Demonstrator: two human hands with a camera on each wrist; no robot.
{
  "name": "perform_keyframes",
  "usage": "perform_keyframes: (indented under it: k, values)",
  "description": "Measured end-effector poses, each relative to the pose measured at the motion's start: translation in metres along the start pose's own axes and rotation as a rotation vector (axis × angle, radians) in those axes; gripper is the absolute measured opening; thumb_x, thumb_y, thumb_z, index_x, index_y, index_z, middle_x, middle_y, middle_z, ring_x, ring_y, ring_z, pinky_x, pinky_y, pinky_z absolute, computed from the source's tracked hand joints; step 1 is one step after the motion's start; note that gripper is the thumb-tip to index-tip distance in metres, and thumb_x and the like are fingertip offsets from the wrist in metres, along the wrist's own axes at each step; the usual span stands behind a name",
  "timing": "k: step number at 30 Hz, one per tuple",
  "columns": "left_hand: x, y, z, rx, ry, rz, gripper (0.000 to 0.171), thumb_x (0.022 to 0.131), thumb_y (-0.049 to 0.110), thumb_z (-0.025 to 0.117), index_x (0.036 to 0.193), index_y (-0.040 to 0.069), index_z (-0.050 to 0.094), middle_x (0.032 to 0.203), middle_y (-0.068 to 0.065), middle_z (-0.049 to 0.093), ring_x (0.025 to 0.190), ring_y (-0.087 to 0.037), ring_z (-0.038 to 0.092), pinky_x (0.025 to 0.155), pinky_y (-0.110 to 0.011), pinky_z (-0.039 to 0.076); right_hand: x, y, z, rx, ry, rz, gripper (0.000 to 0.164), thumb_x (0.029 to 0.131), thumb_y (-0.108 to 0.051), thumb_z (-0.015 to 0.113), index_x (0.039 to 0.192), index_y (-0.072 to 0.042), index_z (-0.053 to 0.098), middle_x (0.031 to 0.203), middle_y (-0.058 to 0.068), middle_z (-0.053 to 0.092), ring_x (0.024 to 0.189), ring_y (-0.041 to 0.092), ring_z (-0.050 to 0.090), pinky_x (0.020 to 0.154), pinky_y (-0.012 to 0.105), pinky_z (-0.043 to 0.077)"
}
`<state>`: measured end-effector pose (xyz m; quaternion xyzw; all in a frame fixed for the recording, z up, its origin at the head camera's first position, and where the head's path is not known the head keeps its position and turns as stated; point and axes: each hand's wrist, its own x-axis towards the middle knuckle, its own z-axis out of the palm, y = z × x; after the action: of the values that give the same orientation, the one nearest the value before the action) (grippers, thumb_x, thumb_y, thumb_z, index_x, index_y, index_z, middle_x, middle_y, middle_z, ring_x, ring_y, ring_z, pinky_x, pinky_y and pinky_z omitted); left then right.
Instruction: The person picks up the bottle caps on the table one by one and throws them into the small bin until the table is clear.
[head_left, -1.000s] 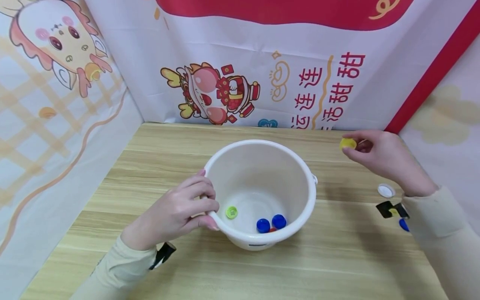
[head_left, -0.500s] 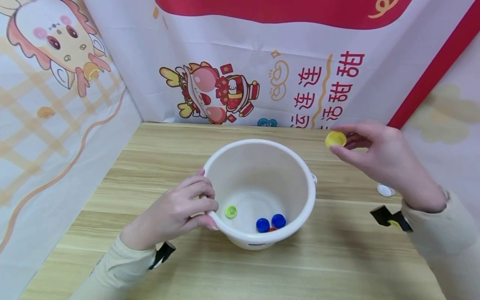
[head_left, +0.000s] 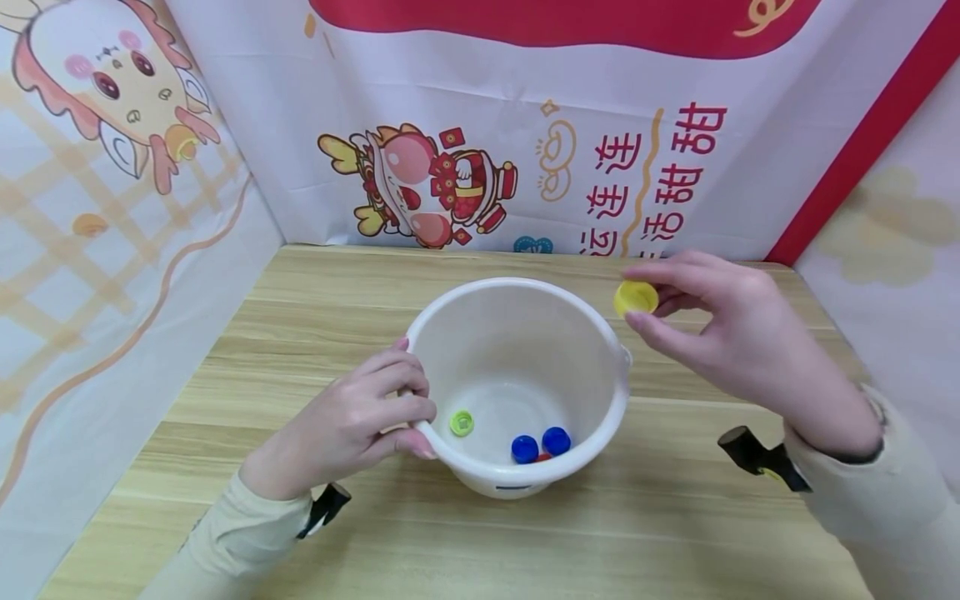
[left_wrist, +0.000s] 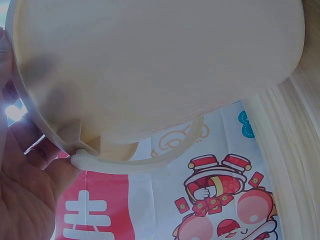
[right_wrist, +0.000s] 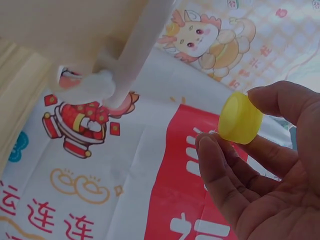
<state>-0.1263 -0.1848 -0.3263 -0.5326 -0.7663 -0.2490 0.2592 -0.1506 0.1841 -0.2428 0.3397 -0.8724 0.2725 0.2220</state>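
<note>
A white plastic bucket [head_left: 517, 350] stands on the table, and my left hand [head_left: 352, 417] grips its rim on the left, fingers curled over the edge. The left wrist view shows the bucket's outer wall [left_wrist: 165, 65] and its handle [left_wrist: 145, 165] near that hand. My right hand [head_left: 720, 325] pinches a yellow bottle cap [head_left: 636, 298] between thumb and fingers, just beyond the bucket's right rim. Inside the bucket lie a green cap [head_left: 461, 423], a blue cap [head_left: 524, 449], another blue cap [head_left: 557, 442] and a partly hidden red piece [head_left: 543, 457].
The wooden table [head_left: 262, 350] extends around the bucket. A printed cloth [head_left: 480, 100] rises behind it, with more patterned cloth at the left and right sides. The right forearm [head_left: 877, 500] covers part of the table's right side.
My right hand has carried the yellow bottle cap leftward towards the bucket. The white and blue caps on the right are now covered by that arm. My left hand stays on the rim.
</note>
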Motion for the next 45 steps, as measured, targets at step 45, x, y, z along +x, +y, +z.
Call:
perform_keyframes:
  k: [45]
  values:
    - [-0.001, -0.001, 0.0, -0.005, -0.005, -0.008, 0.042, 0.095, 0.049, 0.053, 0.09, 0.011, 0.071, 0.096, -0.003, 0.06, 0.098, -0.021, 0.055, 0.109, -0.058, 0.039, 0.006, -0.037, 0.022, 0.113, -0.067, -0.155, 0.041, 0.076, -0.008, 0.087, 0.114, -0.008, 0.073, 0.101, -0.003, 0.067, 0.083, 0.005, 0.062, 0.063, 0.017, 0.057]
